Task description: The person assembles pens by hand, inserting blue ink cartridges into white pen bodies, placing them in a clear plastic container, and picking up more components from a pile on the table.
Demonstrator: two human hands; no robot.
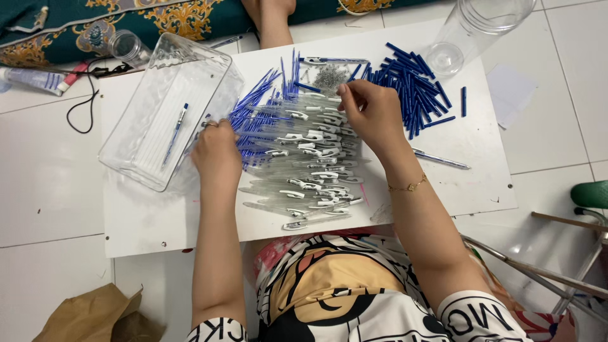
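Left hand point(216, 154) fingers curled on blue refills point(253, 104), right hand point(373, 114) pinching springs point(329, 77)

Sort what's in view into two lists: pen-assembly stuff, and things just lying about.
In use: left hand, right hand, clear pen barrels, blue refills, blue caps, clear tray, white board.

Lying about: paper bag, tube, black cord, patterned cloth.

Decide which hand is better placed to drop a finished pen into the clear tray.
Probably the left hand: it lies right beside the clear tray, while the right hand sits farther off, by the dark blue caps.
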